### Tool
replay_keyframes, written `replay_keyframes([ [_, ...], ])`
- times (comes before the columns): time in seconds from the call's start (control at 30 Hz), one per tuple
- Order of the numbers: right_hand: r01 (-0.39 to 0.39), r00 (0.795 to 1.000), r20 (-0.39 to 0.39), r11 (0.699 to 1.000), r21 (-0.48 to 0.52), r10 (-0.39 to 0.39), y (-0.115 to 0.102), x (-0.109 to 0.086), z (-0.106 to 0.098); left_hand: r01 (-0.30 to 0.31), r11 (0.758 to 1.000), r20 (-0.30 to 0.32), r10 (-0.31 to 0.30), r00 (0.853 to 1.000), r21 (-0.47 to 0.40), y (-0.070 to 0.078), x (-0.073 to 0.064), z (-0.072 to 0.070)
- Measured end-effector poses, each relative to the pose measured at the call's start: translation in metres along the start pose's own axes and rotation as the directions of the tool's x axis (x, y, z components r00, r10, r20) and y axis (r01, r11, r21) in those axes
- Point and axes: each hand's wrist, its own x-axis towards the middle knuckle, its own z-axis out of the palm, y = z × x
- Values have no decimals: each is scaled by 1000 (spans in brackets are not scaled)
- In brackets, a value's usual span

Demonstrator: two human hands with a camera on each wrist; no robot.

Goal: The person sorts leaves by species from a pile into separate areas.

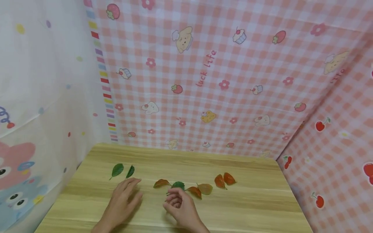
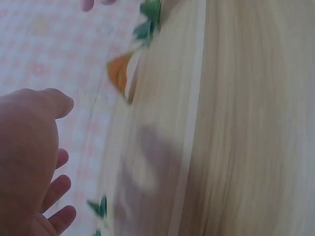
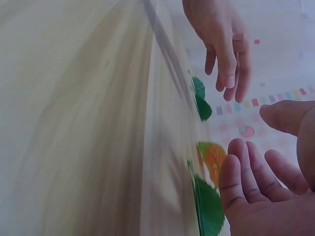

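Observation:
My left hand (image 1: 120, 202) hovers over the wooden table with relaxed fingers, just in front of two green leaves, one flat (image 1: 118, 170) and one folded-looking (image 1: 130, 171). Loosely bent, the fingers of my right hand (image 1: 183, 207) have nothing between them. Beyond them lies a green leaf (image 1: 178, 185), partly hidden by that hand in the head view. An orange leaf (image 1: 161, 183) lies to its left. On its right are a red-orange leaf (image 1: 194, 192) and a yellowish-brown leaf (image 1: 205, 188). The right wrist view shows the fingers near the green leaf (image 3: 209, 206), seemingly apart from it.
Farther right, two red-orange leaves (image 1: 220, 181) (image 1: 229, 178) lie close together on the wooden table (image 1: 247, 207). A pink checked cloth (image 1: 221, 64) hangs behind the table, with another on the right. A white printed cloth (image 1: 58, 106) hangs at the left.

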Motion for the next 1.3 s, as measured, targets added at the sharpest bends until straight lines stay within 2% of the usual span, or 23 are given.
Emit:
replay_keyframes([
  [0.27,31,998,-54,991,-129,-38,8,-17,-25,-34,999,66,36,997,-18,27,2,28],
  [0.47,107,986,-101,968,-226,-133,16,-22,-38,-33,998,117,39,992,-54,42,7,44],
  [0.6,180,964,-124,918,-352,-236,20,-23,-41,-38,997,132,48,990,-72,47,12,54],
  [0.73,245,931,-127,843,-479,-342,21,-19,-42,-58,996,145,69,987,-74,49,16,61],
  [0.8,254,923,-122,817,-518,-365,21,-15,-42,-66,995,148,77,986,-78,50,18,64],
  [0.9,248,924,-112,796,-552,-366,20,-10,-41,-80,994,141,90,986,-78,51,18,67],
  [1.03,216,941,-100,803,-555,-323,18,-6,-41,-88,992,145,102,984,-95,54,17,70],
  [1.13,192,948,-100,795,-575,-302,15,-4,-43,-69,989,192,94,977,-135,57,18,72],
  [1.3,139,946,-135,748,-649,-293,11,-2,-47,25,989,303,20,953,-145,63,19,76],
])
